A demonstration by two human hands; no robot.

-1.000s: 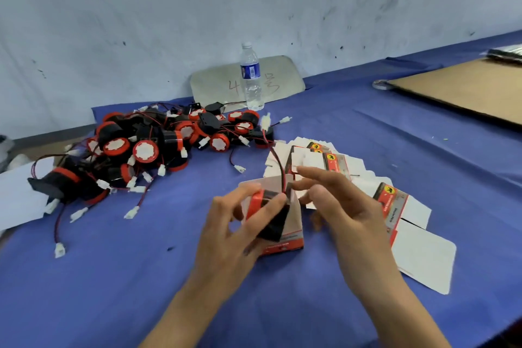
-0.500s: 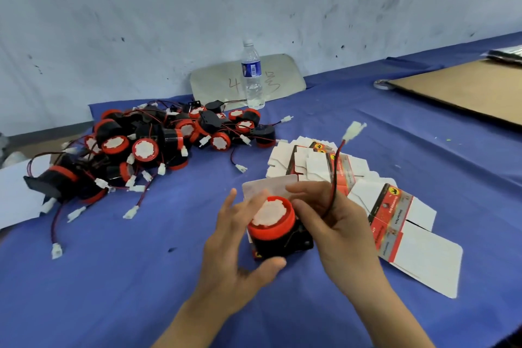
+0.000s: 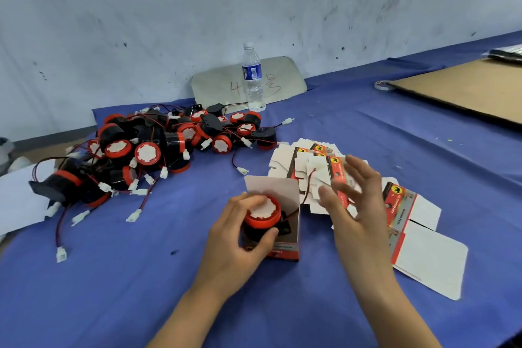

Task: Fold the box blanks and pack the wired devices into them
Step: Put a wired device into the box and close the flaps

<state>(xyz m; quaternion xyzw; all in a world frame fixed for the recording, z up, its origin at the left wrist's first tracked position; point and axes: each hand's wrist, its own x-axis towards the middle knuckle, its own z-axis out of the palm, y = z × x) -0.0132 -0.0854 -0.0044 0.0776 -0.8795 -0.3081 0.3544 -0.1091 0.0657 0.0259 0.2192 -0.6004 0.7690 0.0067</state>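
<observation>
**Device half seated in its carton, wire still outside**

The round black device with a red rim and white cap (image 3: 261,215) is seen standing cap-up in the small red and white folded cardboard box (image 3: 282,237), low of centre, its upper half proud of the box mouth. It is gripped around its body by the left hand (image 3: 240,237), fingers and thumb curled about it. Its thin red and black wire (image 3: 309,186) is led out over the box's right wall toward 1 o'clock, well outside the box.

The right hand (image 3: 356,206) is held just beside the box at 3 o'clock, fingers spread and holding nothing; it is the nearer hand to the wire, so the tucking of the lead is judged to fall to it. The wire's far end is lost against the fanned pile of flat white and red box blanks (image 3: 418,251) behind. The box's white rear flap (image 3: 271,186) is upright.

At 10 o'clock a heap of unpacked black and red devices (image 3: 158,150) is left.
</observation>
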